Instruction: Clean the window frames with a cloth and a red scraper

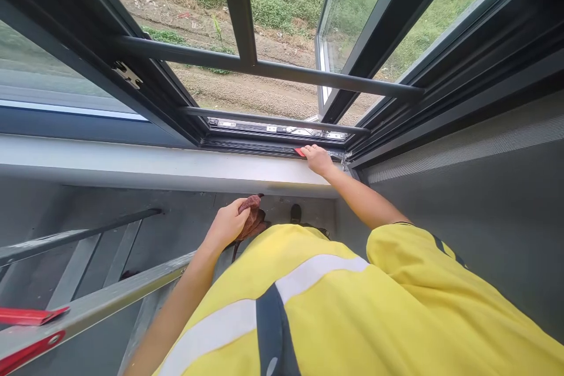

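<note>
My right hand is closed on a small red item, of which only a flat corner shows past the fingers; its kind cannot be made out. That hand rests at the bottom track of the dark window frame, near its right corner. Just above the white sill's edge line lie metal hinge parts in the frame. Lower down, in front of my body, my left hand grips a bunched brown-red cloth, which hangs below the sill.
Dark bars cross the window opening. An outward-opened glass sash stands at the right. Below runs the white sill. A metal stepladder with red fittings is at lower left, close to my left arm. A screen panel stands to the right.
</note>
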A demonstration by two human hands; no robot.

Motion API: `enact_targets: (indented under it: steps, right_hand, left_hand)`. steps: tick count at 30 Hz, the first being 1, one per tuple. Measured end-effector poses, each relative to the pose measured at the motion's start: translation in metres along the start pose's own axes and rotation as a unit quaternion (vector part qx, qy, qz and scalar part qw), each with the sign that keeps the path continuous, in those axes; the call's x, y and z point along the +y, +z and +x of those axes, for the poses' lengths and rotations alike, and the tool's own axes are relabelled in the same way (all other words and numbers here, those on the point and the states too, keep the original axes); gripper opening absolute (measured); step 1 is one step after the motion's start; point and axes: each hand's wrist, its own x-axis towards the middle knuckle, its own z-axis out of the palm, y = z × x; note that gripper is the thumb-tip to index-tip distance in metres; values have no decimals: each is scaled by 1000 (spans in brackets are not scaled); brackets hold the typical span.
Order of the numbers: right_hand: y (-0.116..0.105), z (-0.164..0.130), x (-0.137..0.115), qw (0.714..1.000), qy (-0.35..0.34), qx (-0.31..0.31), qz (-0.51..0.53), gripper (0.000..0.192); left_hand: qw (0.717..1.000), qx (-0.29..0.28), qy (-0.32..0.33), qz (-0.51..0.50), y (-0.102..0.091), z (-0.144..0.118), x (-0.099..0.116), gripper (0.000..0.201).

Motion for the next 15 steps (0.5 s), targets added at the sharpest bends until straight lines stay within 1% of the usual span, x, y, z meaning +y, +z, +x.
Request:
enact_targets:
  steps: [3,10,15]
  right_hand:
    - [2,0,3,1000,-4,5,-7,34]
    - [5,-3,9,999,-43,17,-14,36]
    - [10,-5,15,998,-53,25,-24,38]
  left_hand:
    - [1000,-1,12,3,0,0,2,41]
    - [1000,5,25,0,3,-2,0,40]
    - [1000,-8,13,0,5,-3,-4,42]
